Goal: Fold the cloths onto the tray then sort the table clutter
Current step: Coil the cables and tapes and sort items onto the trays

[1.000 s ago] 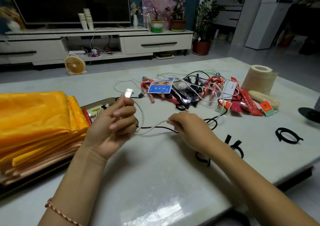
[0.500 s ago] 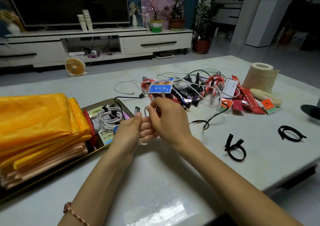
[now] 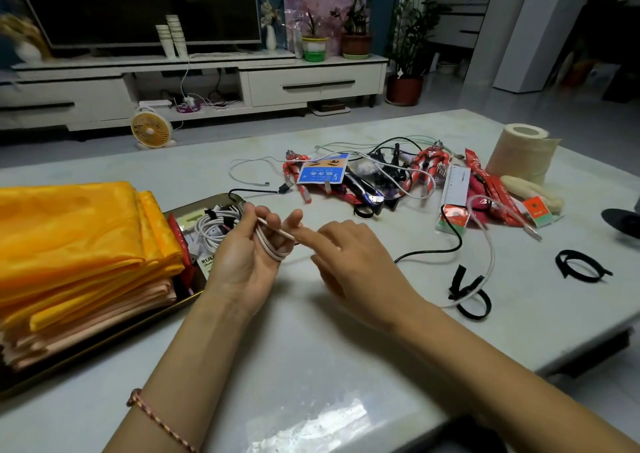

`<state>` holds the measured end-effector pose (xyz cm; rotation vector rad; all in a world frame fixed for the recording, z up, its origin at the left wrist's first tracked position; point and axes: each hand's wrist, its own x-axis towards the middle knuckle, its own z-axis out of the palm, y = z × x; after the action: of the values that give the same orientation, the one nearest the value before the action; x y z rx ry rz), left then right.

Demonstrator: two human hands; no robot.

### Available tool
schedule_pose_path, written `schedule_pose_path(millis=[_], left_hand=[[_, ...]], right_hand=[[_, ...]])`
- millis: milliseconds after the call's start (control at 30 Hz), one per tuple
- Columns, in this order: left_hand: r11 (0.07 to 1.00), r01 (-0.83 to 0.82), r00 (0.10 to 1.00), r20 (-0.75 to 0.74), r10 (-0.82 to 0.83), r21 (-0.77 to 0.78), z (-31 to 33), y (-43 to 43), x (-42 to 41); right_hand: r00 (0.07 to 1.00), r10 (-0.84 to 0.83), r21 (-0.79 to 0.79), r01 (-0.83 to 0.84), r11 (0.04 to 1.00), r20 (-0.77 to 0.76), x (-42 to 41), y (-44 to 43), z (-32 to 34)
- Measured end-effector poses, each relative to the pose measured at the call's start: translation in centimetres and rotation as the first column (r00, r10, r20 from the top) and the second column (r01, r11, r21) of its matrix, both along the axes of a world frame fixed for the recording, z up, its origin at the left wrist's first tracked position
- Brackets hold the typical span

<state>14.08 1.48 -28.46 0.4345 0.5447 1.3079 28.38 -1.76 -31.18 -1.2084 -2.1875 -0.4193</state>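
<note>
My left hand [image 3: 242, 262] is raised palm-up over the table, and loops of a white cable [image 3: 490, 255] are wound round its fingers. Right beside it, my right hand [image 3: 353, 258] pinches the same cable just off the coil. The cable's loose end trails right, over a black strap [image 3: 471, 296], to its plug near the red packets. Folded orange cloths [image 3: 69, 237] are stacked on the dark tray [image 3: 104, 345] at the left. In the tray's right end lies a bundled white cable [image 3: 214, 227] among small packets.
A clutter pile [image 3: 381, 182] of cables, red toy figures, a blue card, a ruler and red packets lies at mid-table. A toilet roll [image 3: 519, 154] stands at the far right. A black cable [image 3: 450, 244] and a second black strap [image 3: 581, 265] lie loose.
My right hand has wound the white cable round my left fingers and now moved off to the right; more of the cable is coiled, and its free end has been drawn nearer.
</note>
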Motion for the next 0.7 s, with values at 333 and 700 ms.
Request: schedule_pose_path(millis=[333,700], left_hand=[[1.0,-0.025,0.978,0.206,0.024,0.0,0.2,0.7,-1.7],[0.997,0.077,0.975,0.21,-0.073,-0.01,0.2,0.4,-1.9]], right_hand=[[0.938,-0.145,-0.139,0.197,0.971,0.315,7.4,-0.4,1.1],[0.879,-0.373,-0.291,0.455,0.841,0.296,6.5,2.6,2.0]])
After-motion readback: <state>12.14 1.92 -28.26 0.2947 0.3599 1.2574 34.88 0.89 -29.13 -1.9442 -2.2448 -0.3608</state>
